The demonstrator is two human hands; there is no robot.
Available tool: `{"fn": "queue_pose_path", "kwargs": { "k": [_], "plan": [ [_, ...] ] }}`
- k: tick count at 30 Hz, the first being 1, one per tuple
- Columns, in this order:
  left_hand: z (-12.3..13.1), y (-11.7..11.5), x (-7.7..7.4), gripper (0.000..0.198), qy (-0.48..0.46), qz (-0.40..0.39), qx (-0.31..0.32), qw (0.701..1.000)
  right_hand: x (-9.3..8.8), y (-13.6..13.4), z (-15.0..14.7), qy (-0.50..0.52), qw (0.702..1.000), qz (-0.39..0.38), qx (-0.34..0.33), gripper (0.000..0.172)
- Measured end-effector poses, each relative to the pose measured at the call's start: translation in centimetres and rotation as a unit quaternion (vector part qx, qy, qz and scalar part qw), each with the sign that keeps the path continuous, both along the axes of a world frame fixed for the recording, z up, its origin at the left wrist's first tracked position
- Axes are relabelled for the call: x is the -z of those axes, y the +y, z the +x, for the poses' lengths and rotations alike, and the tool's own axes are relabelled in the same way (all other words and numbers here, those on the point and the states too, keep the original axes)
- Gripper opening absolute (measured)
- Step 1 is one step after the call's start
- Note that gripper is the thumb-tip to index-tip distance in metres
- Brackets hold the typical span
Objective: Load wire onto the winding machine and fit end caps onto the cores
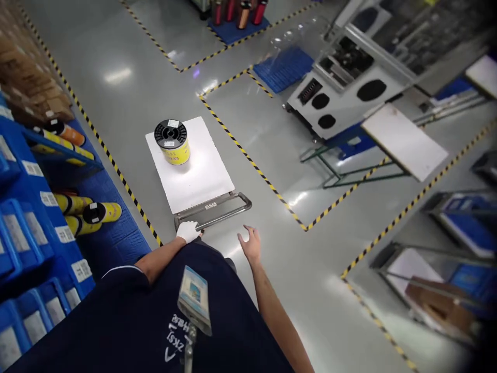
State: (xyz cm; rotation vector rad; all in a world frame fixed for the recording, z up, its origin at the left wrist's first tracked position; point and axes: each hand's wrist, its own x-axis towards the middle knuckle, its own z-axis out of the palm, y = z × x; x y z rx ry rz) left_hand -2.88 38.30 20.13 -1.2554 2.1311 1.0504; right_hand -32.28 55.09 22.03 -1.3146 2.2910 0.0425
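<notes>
My left hand (188, 232), in a white glove, is wrapped round the left end of the metal push handle (227, 213) of a flat cart. Bare and with its fingers apart, my right hand (250, 243) is just off the handle's right end and holds nothing. The cart's white platform (205, 173) stretches ahead of me. On its far left part stands a large spool (177, 154) with a yellow wrap and a black flange on top, upright, with white labels on the flange.
Blue bins (27, 223) line the left side, near yellow spools (111, 211) on blue pallets. Yellow-black tape (256, 168) marks the grey floor. To the right stand a white machine (349, 98) and a white-topped table (404, 140). Red spools (258, 11) stand on a far blue pallet.
</notes>
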Motion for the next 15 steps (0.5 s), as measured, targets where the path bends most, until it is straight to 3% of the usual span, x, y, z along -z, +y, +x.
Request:
{"fn": "queue_pose_path", "kwargs": {
  "k": [4, 8, 10, 15],
  "plan": [
    [-0.4, 0.7, -0.2, 0.04, -0.028, 0.016, -0.06, 0.998, 0.6, -9.1, -4.1, 0.009, 0.975, 0.029, -0.219, 0.075],
    [-1.5, 0.4, -0.1, 0.042, -0.049, 0.068, -0.126, 0.989, 2.7, -15.7, -7.2, 0.014, 0.917, 0.129, -0.377, 0.045],
    [-2.1, 0.1, -0.1, 0.045, -0.052, 0.099, -0.16, 0.981, 3.6, -17.6, -8.0, 0.019, 0.885, 0.165, -0.436, 0.033],
    [-3.2, -0.2, 0.1, 0.047, -0.037, 0.103, -0.226, 0.968, 4.7, -18.7, -9.3, 0.008, 0.819, 0.19, -0.541, 0.034]
  ]
}}
